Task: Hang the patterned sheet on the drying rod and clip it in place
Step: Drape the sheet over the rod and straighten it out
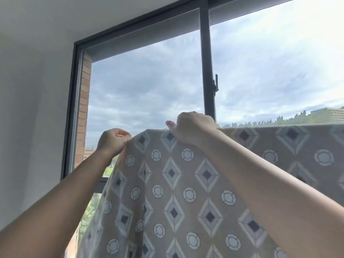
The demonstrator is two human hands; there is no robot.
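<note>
The patterned sheet, beige with diamonds and circles, hangs in front of the window and its top edge runs level from the middle to the right border. The drying rod under that edge is hidden by the cloth. My left hand pinches the sheet's upper left corner with curled fingers. My right hand grips the top edge a little to the right, fingers curled over it and thumb pointing left. No clip is visible.
A dark-framed window fills the view behind the sheet, with a handle on its centre post. A white wall stands on the left, and a brick reveal sits inside the frame.
</note>
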